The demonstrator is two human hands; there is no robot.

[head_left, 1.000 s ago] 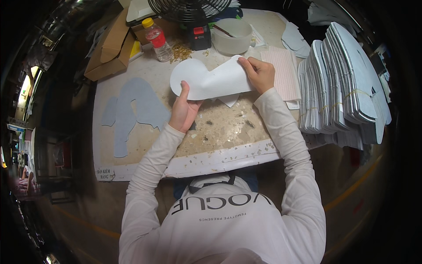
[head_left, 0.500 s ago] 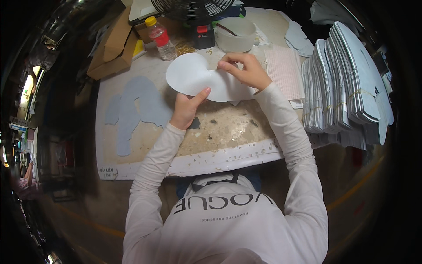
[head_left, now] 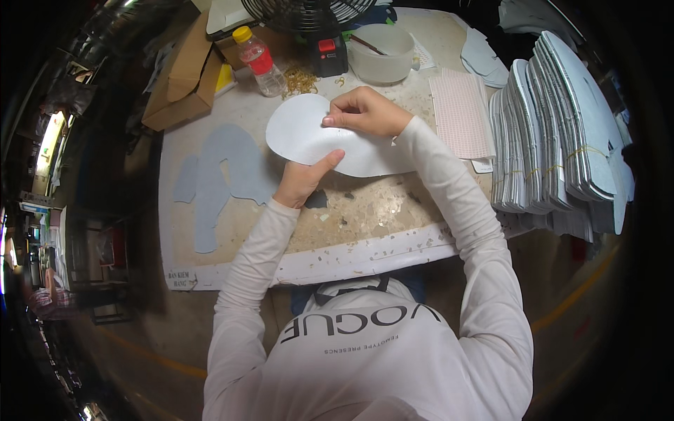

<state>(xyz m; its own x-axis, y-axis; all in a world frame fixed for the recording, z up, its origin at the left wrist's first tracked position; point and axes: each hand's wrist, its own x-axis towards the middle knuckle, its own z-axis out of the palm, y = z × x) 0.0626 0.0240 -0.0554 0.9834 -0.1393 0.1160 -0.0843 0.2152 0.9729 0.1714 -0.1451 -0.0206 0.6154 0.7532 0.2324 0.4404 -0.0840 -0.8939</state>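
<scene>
Above the table is a smooth white curved cut sheet [head_left: 298,130] with a rounded left end. My left hand [head_left: 303,179] grips its near edge, thumb on top and the other fingers hidden underneath. My right hand [head_left: 368,112] is closed in a pinch, fingertips against the sheet near its far edge; whatever lies between them, if anything, is too small to make out. Flat grey-blue cut pieces [head_left: 228,154] lie left of my left hand. Small scraps [head_left: 372,210] are scattered on the tabletop below the sheet.
Tall bundles of light-blue cut pieces [head_left: 554,133] stand at the right, beside a printed paper sheet [head_left: 462,116]. Farther back are a translucent tub [head_left: 382,63], a black-and-red battery-like block [head_left: 328,57], yellow rubber bands [head_left: 300,81], a bottle [head_left: 261,63], a cardboard box [head_left: 184,77] and a fan [head_left: 309,12].
My right hand has moved slightly left and nearer, its fingertips now down on the sheet. The sheet has tilted a little in my left hand. The whole view has shifted slightly.
</scene>
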